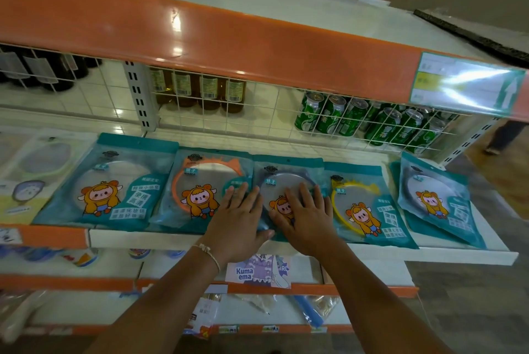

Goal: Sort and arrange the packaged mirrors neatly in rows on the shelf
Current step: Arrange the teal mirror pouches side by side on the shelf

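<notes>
Presently both hands lie flat, fingers straight, on the dark-rimmed mirror pack at mid-shelf; left hand presses its left edge, partly over the orange-rimmed pack; right hand covers its lower right; yellow-rimmed pack just right, touching; a further teal pack lies tilted at the far right; green cans stand behind the wire grid.

Single head-worn wide-angle view, looking forward and down from standing height. Close to shelf edge, within arm's reach. Both forearms enter from bottom of frame. Upper shelf ledge crosses top; edges curve from lens distortion. No second view.
</notes>
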